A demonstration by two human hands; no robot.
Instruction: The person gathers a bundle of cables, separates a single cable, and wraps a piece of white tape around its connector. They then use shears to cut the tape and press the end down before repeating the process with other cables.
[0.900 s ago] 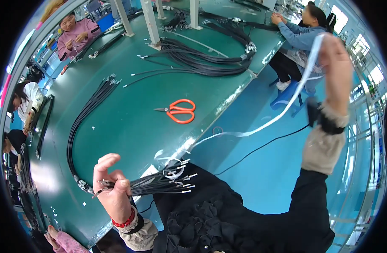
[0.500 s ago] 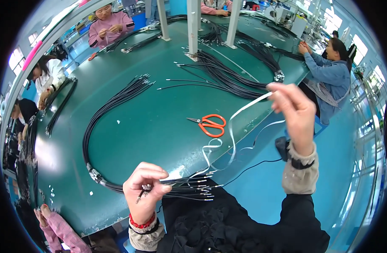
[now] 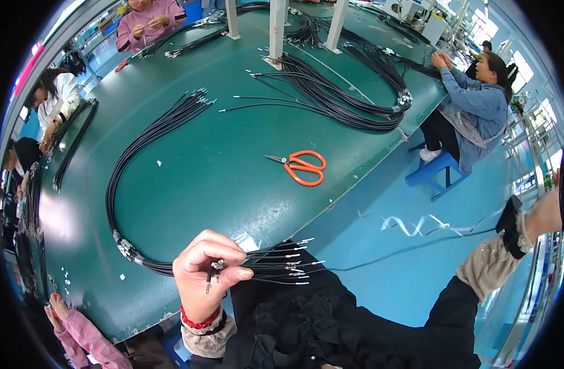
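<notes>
Where the near edge of the green table meets the person's lap, a bundle of black wires is pinched in the left hand, fingers pressed together around it just behind the stripped, metal-tipped ends. Those ends are fanned out to the right of the fist, past the table edge, over dark clothing. From the hand the bundle is looped left and far across the table, its other end lying spread near the table's middle.

One thin wire is led off to the right over the blue floor toward the right arm, which is stretched out to the far right edge of view. Only the wrist and black cuff are seen (the right hand itself is cut off by the rim, so its grip cannot be told). A twisted pale ribbon is seen hanging just above that wire.

Orange-handled scissors are lying on the table, right of centre, well apart from both hands. More wire bundles are laid at the far side, where other people are seated.
</notes>
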